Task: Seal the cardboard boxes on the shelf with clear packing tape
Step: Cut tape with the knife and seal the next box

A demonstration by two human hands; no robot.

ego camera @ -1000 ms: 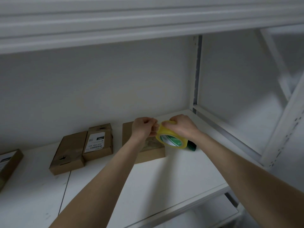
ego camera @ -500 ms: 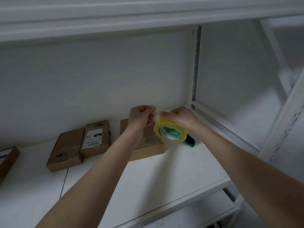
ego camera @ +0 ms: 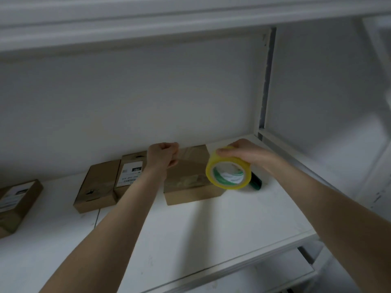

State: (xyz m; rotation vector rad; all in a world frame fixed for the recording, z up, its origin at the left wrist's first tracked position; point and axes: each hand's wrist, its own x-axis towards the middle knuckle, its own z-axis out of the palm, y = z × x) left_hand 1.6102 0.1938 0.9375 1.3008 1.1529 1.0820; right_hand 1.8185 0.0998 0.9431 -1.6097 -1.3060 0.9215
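Observation:
A roll of yellowish clear packing tape (ego camera: 229, 169) with a green-printed core is gripped from above by my right hand (ego camera: 243, 152). My left hand (ego camera: 164, 154) pinches the free end of the tape, and a clear strip (ego camera: 193, 153) stretches between the two hands above a brown cardboard box (ego camera: 190, 188). That box lies flat on the white shelf (ego camera: 190, 233), directly under the strip. Its left part is hidden by my left wrist.
Left of it lie two more cardboard boxes, one plain (ego camera: 98, 188) and one with a white label (ego camera: 130, 170). Another labelled box (ego camera: 15, 205) sits at the far left edge. A dark green object (ego camera: 256, 182) lies behind the roll. An upper shelf hangs close overhead.
My hands have drawn apart: the left went left with the tape end, the right went right with the roll. A longer strip now spans over the box.

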